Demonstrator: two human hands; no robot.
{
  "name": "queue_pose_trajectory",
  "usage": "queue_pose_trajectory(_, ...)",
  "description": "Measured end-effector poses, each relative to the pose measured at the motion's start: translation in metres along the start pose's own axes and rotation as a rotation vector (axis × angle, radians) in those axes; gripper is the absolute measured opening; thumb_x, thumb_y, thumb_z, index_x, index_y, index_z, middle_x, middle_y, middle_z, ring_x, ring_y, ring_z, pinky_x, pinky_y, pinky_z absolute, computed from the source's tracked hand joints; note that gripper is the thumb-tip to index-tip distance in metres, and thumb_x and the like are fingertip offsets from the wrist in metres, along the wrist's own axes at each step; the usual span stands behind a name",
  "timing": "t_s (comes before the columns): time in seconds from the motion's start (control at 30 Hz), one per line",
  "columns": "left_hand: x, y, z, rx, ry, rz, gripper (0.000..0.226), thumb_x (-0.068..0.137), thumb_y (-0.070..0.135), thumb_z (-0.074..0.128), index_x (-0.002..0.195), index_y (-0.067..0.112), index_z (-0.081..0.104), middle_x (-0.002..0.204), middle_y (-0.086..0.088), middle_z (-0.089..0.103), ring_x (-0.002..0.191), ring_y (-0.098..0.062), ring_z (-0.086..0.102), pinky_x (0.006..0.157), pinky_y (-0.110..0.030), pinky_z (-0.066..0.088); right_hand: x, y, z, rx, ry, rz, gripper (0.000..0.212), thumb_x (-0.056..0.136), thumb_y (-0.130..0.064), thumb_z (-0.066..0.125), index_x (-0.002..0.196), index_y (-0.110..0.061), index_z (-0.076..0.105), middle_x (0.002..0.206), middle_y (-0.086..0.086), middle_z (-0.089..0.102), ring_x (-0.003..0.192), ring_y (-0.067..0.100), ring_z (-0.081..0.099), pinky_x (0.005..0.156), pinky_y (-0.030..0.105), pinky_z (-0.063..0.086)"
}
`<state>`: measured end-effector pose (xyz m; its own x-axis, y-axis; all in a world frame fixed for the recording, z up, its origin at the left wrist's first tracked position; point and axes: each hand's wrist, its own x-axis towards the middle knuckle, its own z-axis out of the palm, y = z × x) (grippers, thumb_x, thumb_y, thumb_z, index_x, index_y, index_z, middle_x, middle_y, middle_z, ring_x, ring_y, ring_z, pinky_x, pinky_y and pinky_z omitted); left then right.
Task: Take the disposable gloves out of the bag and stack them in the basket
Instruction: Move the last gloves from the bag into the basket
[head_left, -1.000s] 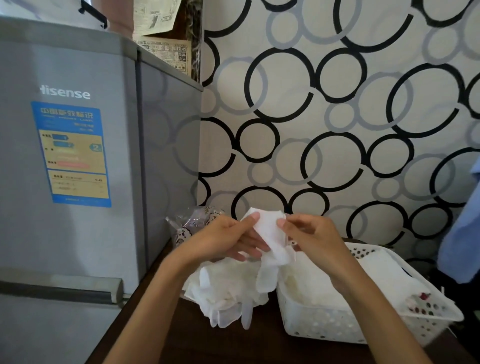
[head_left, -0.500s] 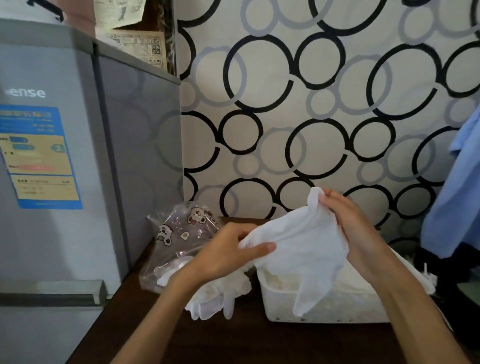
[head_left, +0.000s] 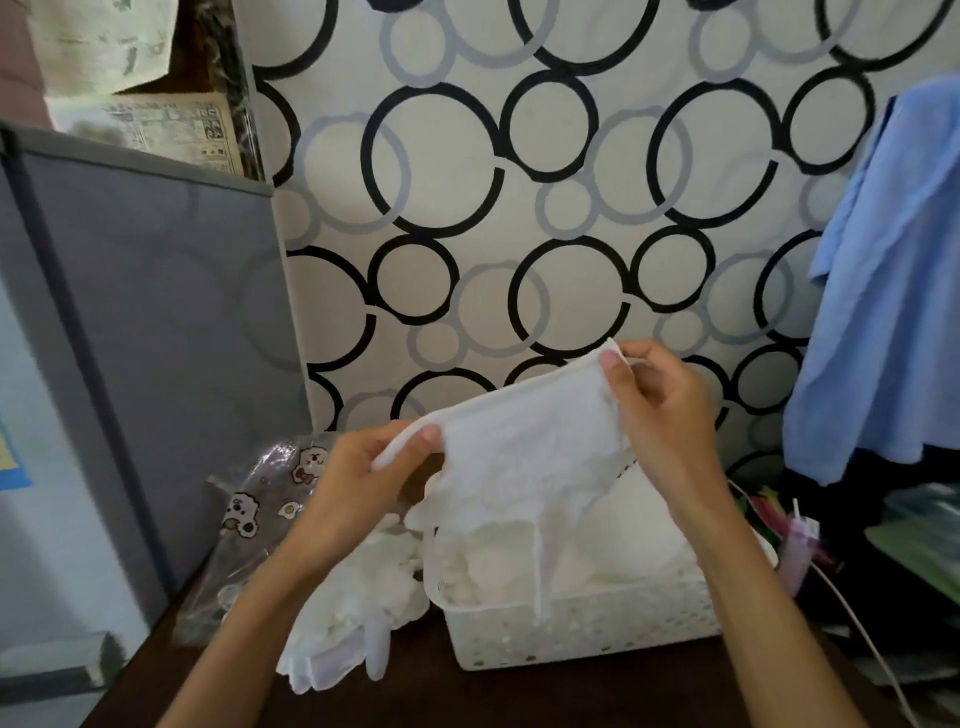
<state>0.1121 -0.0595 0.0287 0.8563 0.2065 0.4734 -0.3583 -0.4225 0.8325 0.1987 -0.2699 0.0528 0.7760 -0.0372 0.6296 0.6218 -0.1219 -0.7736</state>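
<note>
Fingers of both hands pinch the glove (head_left: 524, 447) cuff; its dangling tips may snag the basket (head_left: 587, 629) rim.

- You have one white disposable glove (head_left: 524, 447) stretched out at the centre of the frame, cuff edge running up from lower left to upper right, fingers dangling down over the basket.
- Your left hand (head_left: 363, 483) pinches the cuff's lower end; your right hand (head_left: 660, 410) pinches the upper corner.
- The white perforated basket (head_left: 582, 629) sits at lower centre-right on the dark worktop, already holding a layer of white gloves.
- A loose heap of white gloves (head_left: 353, 618) lies just left of the basket, touching its corner, fingers pointing toward the bottom of the frame.
- The clear bag (head_left: 260, 499) with cartoon prints lies crumpled at lower left, behind that heap.
</note>
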Motion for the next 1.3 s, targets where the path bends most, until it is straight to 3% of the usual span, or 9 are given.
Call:
queue_pose_trajectory(0.17, 0.001, 0.015, 0.001, -0.047, 0.264, 0.006, 0.023, 0.097, 0.033, 0.049, 0.091, 0.023, 0.070, 0.076, 0.000, 0.068, 0.059, -0.003, 0.059, 0.052, -0.016, 0.048, -0.011, -0.017, 0.016, 0.083, 0.133, -0.072, 0.010, 0.096, -0.029, 0.052, 0.089, -0.023, 0.056, 0.046, -0.011, 0.050, 0.043, 0.003, 0.040, 0.042, 0.013, 0.031)
queue_pose_trajectory(0.37, 0.002, 0.043, -0.021, 0.164, 0.408, 0.082, 0.024, 0.099, 0.035, 0.044, 0.093, 0.021, 0.062, 0.083, 0.003, 0.063, 0.072, -0.012, 0.057, 0.064, -0.029, 0.047, -0.020, -0.034, 0.022, 0.217, -0.054, 0.097, 0.011, 0.094, -0.034, 0.053, 0.091, -0.025, 0.059, 0.054, 0.012, 0.049, 0.054, 0.014, 0.045, 0.052, 0.025, 0.038)
queue_pose_trajectory(0.47, 0.017, 0.028, -0.027, 0.344, 0.165, -0.042, 0.027, 0.097, 0.032, 0.050, 0.091, 0.009, 0.064, 0.076, -0.008, 0.062, 0.067, -0.019, 0.054, 0.061, -0.028, 0.044, -0.012, -0.016, 0.016, 0.109, -0.096, 0.245, 0.009, 0.094, -0.031, 0.054, 0.091, -0.024, 0.060, 0.058, 0.000, 0.057, 0.054, 0.006, 0.052, 0.054, 0.023, 0.044)
queue_pose_trajectory(0.6, 0.033, -0.014, 0.004, 0.351, -0.220, -0.254, 0.030, 0.096, 0.026, 0.056, 0.075, 0.004, 0.060, 0.066, -0.005, 0.049, 0.048, -0.003, 0.043, 0.044, -0.010, 0.036, 0.003, 0.039, -0.002, -0.257, -0.194, 0.385, 0.022, 0.095, -0.025, 0.051, 0.108, -0.011, 0.063, 0.087, 0.002, 0.063, 0.077, 0.018, 0.059, 0.070, 0.030, 0.046)
queue_pose_trajectory(0.83, 0.074, -0.060, 0.047, 0.570, -0.247, -0.287, 0.036, 0.087, 0.039, 0.064, 0.062, 0.019, 0.049, 0.058, 0.003, 0.044, 0.058, -0.014, 0.043, 0.058, -0.027, 0.032, 0.005, 0.086, -0.030, -0.570, -0.076, 0.388, 0.025, 0.095, -0.025, 0.054, 0.110, -0.010, 0.065, 0.110, 0.012, 0.066, 0.090, 0.023, 0.054, 0.073, 0.026, 0.036)
queue_pose_trajectory(0.93, 0.074, -0.060, 0.052, 0.669, -0.194, -0.290, 0.017, 0.084, 0.044, 0.067, 0.088, 0.029, 0.062, 0.082, 0.007, 0.064, 0.087, -0.016, 0.063, 0.081, -0.034, 0.051, 0.002, 0.088, -0.031, -0.620, -0.024, 0.377, 0.026, 0.094, -0.029, 0.056, 0.112, -0.013, 0.065, 0.111, 0.011, 0.066, 0.101, 0.029, 0.059, 0.072, 0.027, 0.037)
queue_pose_trajectory(1.07, 0.064, -0.050, 0.048, 0.847, -0.061, -0.023, 0.045, 0.093, 0.049, 0.052, 0.132, 0.029, 0.048, 0.135, 0.007, 0.053, 0.118, -0.017, 0.054, 0.094, -0.038, 0.046, 0.006, 0.079, -0.039, -0.684, -0.020, 0.318, 0.032, 0.086, -0.024, 0.067, 0.117, -0.016, 0.059, 0.101, 0.005, 0.066, 0.098, 0.025, 0.060, 0.073, 0.029, 0.041)
queue_pose_trajectory(1.17, 0.051, -0.035, 0.045, 0.771, -0.487, 0.092, 0.068, 0.087, 0.066, 0.040, 0.147, 0.038, 0.027, 0.157, 0.012, 0.021, 0.143, -0.012, 0.022, 0.115, -0.035, 0.022, 0.011, 0.064, -0.042, -0.683, 0.059, 0.167, 0.037, 0.083, -0.005, 0.068, 0.115, -0.020, 0.059, 0.094, 0.001, 0.055, 0.087, 0.020, 0.056, 0.069, 0.028, 0.039)
queue_pose_trajectory(1.3, 0.038, -0.038, 0.053, 0.965, -0.865, -0.070, 0.101, 0.075, 0.080, 0.045, 0.151, 0.038, -0.007, 0.159, 0.016, -0.011, 0.147, -0.011, -0.003, 0.118, -0.039, 0.002, 0.007, 0.047, -0.024, -0.663, -0.610, 0.310, 0.057, 0.081, -0.039, 0.071, 0.132, -0.033, 0.045, 0.121, 0.004, 0.051, 0.118, 0.022, 0.049, 0.091, 0.032, 0.042)
